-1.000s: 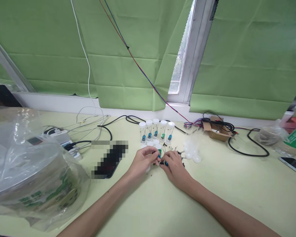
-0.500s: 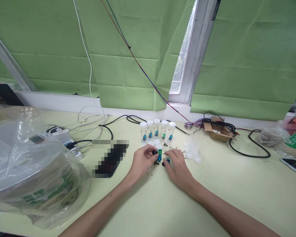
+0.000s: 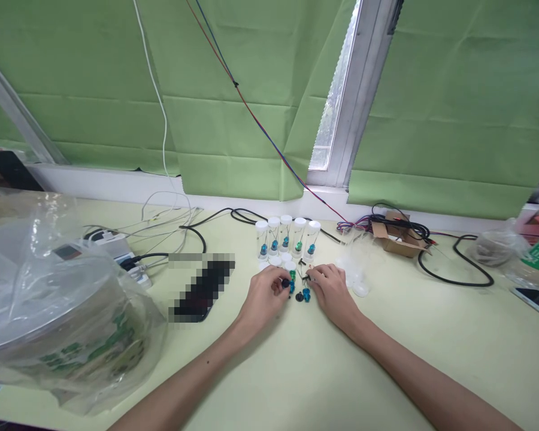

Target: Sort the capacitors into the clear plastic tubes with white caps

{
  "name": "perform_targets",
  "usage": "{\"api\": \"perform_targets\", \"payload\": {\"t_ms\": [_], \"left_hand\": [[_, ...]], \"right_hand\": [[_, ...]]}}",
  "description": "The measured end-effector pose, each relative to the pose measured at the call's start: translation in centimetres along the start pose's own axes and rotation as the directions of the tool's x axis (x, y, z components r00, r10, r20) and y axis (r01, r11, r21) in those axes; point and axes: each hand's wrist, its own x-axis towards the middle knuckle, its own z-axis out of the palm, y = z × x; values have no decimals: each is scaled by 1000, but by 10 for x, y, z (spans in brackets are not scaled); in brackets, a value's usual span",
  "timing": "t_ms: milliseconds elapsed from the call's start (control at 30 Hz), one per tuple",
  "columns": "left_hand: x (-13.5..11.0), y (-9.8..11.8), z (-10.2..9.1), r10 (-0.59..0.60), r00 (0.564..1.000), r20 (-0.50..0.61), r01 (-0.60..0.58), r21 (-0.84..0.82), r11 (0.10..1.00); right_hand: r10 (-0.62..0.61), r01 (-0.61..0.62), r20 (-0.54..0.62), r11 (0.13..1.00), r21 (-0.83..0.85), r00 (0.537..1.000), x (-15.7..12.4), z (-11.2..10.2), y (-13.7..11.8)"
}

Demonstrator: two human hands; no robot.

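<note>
My left hand [image 3: 264,293] rests on the pale green table [image 3: 296,365] with its fingers pinched on a small dark blue part [image 3: 286,282]. My right hand [image 3: 331,291] lies just to its right, fingertips pinched on a tiny dark part [image 3: 308,278]. Between the hands lie loose small pieces: a green one [image 3: 292,274], a black one [image 3: 299,296] and a blue one [image 3: 306,294]. Behind them stands a row of clear vials with white caps [image 3: 287,237], each holding a blue or green piece.
A large clear plastic bag over a round container [image 3: 49,311] fills the left. A blurred dark flat object [image 3: 202,287] lies left of my hands. Cables [image 3: 449,263], a small cardboard box [image 3: 393,236], clear empty vials [image 3: 357,269], a power strip [image 3: 117,254] and a phone [image 3: 536,299] sit around.
My right hand has moved right and back, off the loose pieces, uncovering the black and blue ones. My left hand has stayed in place, still pinching a small part.
</note>
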Motion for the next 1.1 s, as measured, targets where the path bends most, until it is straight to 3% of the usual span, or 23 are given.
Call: {"api": "perform_targets", "payload": {"t_ms": [500, 1100], "left_hand": [[-2, -2, 5, 26, 1000, 15, -26, 19, 999], [-2, 1, 6, 26, 1000, 12, -26, 36, 999]], "right_hand": [[-223, 239, 122, 961, -138, 967, 9, -1, 3], [-239, 293, 223, 922, -252, 945, 10, -3, 1]]}}
